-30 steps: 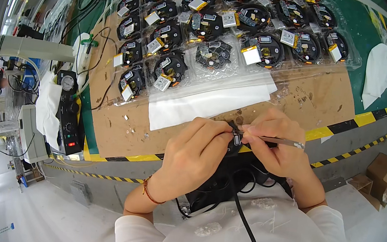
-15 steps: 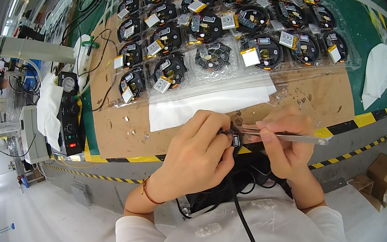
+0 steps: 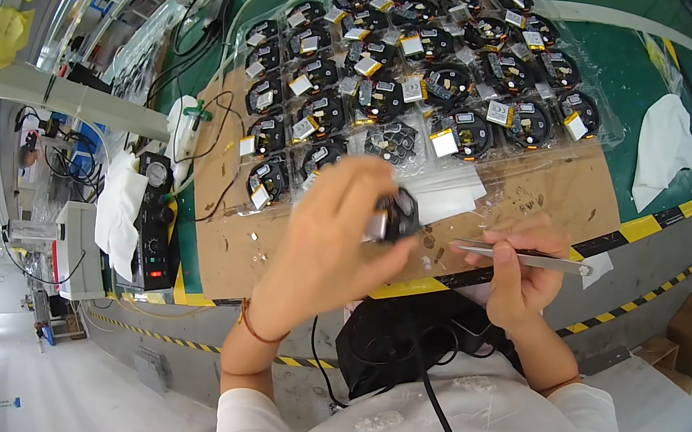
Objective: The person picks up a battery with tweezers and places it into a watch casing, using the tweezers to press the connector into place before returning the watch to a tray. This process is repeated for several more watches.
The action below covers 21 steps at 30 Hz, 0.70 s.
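My left hand (image 3: 330, 236), somewhat blurred, has its fingers and thumb around a round black electronic module (image 3: 400, 216) above the front part of the brown board. A silvery patch shows on the module beside my fingers. My right hand (image 3: 525, 272) grips metal tweezers (image 3: 547, 262) between thumb and fingers, their tips pointing left and apart from the module. Beyond both hands lies a clear plastic tray (image 3: 509, 158) of similar black modules, most with a small silver battery (image 3: 444, 142) attached. One tray pocket (image 3: 392, 143) near my left hand has no battery in it.
A white sheet (image 3: 448, 197) lies on the brown board (image 3: 562, 189) beside the tray. At left stand a black control box (image 3: 155, 242) with a gauge and a white cloth (image 3: 118, 211). Another white cloth (image 3: 665, 150) rests on the green mat at right. Striped tape marks the table edge.
My left hand has lifted the module away from the tweezers and moved up and left toward the tray. My right hand stays near its place, still holding the tweezers. The view has shifted.
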Motion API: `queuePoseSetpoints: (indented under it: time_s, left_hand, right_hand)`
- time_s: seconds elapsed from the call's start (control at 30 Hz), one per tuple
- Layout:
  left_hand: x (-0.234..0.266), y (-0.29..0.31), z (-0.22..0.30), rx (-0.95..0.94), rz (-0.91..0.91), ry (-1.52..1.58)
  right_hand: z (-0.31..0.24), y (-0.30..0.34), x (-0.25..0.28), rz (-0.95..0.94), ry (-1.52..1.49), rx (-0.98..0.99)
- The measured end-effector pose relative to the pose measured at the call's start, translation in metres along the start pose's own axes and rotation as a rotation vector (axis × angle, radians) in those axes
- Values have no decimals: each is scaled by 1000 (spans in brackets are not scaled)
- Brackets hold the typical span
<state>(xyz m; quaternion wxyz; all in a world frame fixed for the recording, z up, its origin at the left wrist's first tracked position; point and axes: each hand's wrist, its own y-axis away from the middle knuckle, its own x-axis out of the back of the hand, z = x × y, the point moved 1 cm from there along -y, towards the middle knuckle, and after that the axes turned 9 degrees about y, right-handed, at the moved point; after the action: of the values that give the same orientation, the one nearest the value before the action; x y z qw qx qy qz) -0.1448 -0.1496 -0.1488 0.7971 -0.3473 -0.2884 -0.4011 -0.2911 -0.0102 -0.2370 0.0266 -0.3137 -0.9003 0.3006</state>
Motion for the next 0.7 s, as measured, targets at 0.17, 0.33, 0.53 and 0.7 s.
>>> queuePoseSetpoints:
  time_s: [0.17, 0.33, 0.53, 0.7]
  left_hand:
    - [1, -37, -4, 97, 91, -224]
    - [-7, -53, -19, 115, -4, -291]
    - [12, -81, -42, 195, 87, -511]
    - [12, -94, -62, 296, 3, -495]
  right_hand:
    - [1, 5, 0, 2, 4, -70]
    - [-3, 1, -2, -51, 67, -50]
    - [-1, 0, -2, -88, 51, -71]
    - [0, -2, -1, -102, 88, -50]
